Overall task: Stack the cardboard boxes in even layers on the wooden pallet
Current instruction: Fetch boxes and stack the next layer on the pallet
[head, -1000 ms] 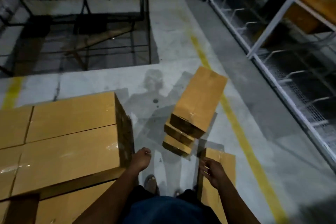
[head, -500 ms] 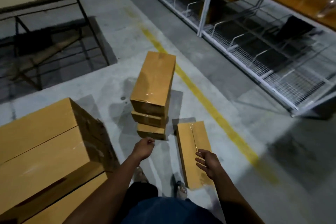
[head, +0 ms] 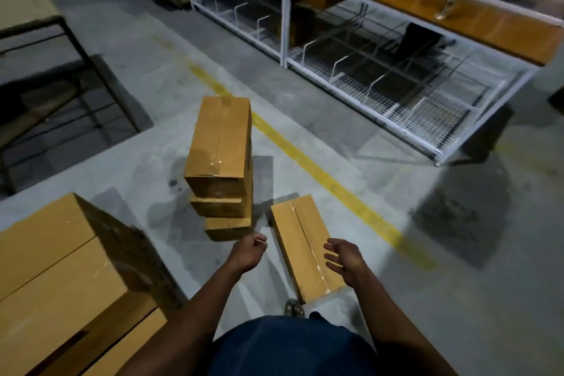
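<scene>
Standing at 12 o'clock on the floor [head: 396, 299]: a stack [head: 220, 168] of three boxes, with a single box [head: 300, 246] lying flat just beside it at 1 o'clock. Left hand [head: 247, 253] loosely curled, holding nothing; right hand [head: 343, 261] spread above the single box, contact unclear. Packed boxes [head: 58, 272] at 8 o'clock; rack [head: 366, 70] at 2 o'clock.

Matt brown cardboard boxes [head: 218, 143] sealed with glossy tape; rough grey concrete floor [head: 351, 143]; white wire-mesh metal rack [head: 396, 94].
</scene>
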Tool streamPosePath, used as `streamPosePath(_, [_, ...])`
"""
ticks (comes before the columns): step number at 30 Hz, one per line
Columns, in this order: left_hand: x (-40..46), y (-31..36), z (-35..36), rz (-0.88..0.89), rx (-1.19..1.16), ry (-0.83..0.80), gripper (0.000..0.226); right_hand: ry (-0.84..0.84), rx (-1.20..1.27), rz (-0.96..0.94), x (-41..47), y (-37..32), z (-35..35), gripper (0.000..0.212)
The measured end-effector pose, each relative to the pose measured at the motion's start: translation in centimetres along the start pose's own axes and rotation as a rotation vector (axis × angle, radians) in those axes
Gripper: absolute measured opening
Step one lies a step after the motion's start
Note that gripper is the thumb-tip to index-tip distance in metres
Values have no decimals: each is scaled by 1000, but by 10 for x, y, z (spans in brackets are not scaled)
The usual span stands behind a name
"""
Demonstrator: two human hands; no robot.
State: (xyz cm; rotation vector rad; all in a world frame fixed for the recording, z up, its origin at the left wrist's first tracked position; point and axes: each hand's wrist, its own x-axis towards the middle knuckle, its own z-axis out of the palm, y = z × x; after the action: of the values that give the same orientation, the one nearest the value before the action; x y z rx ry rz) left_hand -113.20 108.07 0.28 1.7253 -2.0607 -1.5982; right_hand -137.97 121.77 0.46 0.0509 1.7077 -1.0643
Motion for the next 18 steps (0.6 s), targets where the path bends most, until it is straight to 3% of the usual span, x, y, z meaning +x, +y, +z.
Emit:
streamPosePath(11, [-10, -2, 13, 59, -76, -56, 13, 30, -94, -139, -36, 9, 1, 32])
streamPosePath(18, [-7, 11, 17, 39, -121, -7, 10, 15, -139, -144, -20, -9, -8, 32])
